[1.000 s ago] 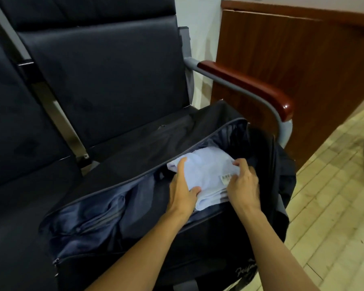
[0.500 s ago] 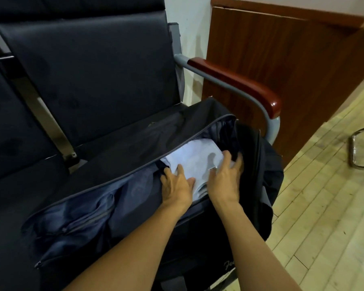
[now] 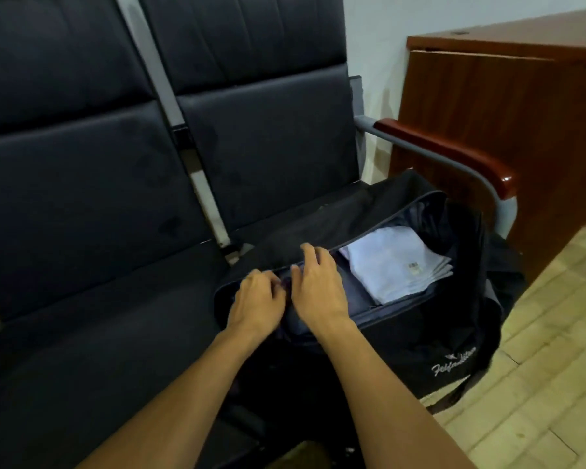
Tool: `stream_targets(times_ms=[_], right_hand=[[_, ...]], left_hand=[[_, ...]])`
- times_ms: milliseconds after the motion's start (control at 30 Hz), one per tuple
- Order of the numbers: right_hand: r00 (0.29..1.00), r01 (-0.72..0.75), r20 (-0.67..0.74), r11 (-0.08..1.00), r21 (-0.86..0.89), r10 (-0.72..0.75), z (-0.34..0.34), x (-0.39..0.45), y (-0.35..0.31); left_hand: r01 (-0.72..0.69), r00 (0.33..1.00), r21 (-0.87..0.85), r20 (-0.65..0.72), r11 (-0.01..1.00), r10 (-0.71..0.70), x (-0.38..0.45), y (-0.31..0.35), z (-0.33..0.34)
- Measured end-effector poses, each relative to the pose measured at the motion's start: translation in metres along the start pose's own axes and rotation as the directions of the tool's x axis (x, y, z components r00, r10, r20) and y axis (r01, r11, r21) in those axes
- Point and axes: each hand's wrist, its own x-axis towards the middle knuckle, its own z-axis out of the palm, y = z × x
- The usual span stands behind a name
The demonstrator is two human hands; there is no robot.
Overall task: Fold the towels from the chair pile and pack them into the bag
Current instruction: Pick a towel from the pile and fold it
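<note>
A black duffel bag (image 3: 420,343) with white lettering sits open on the right seat of a dark chair row (image 3: 268,147). Inside its right half lies a stack of folded white towels (image 3: 389,262) with a small label showing. No towel pile shows on the seats. My left hand (image 3: 256,299) is at the left end of the bag's opening, its fingers curled round the rim there. My right hand (image 3: 318,286) is just beside it, its fingers loosely spread and touching the far edge of the opening. Neither hand touches the towels.
A wooden-capped metal armrest (image 3: 454,154) curves over the bag's far right end. A brown wooden desk (image 3: 508,113) stands against the wall behind it. Light wood flooring (image 3: 538,384) lies to the right. The left seat (image 3: 82,316) is bare.
Both hands have left the towel stack and moved left to the end of the bag's opening. The camera view has swung so the bag sits further right.
</note>
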Motion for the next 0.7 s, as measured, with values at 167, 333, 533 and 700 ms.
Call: stream_targets(times_ms=[167,333,533,700], right_hand=[[0.992,0.117,0.047,0.990,0.080,-0.121,0.035,-0.031,-0.079],[0.937,0.316,0.128,0.945,0.087,-0.325,0.066,-0.065,-0.166],[0.870,0.432,0.191,0.889,0.152,-0.455,0.099,-0.118,-0.211],[0.792,0.479,0.322,0.855,0.198,-0.518,0.133,-0.145,-0.246]], left_hand=[[0.072,0.986,0.026,-0.150,0.997,-0.067,-0.038,-0.073,-0.076],[0.149,0.959,0.023,-0.248,0.989,-0.139,-0.094,-0.135,-0.128],[0.291,0.919,0.040,-0.290,0.956,-0.268,-0.177,-0.204,-0.164],[0.398,0.876,0.090,-0.333,0.913,-0.349,-0.238,-0.273,-0.180]])
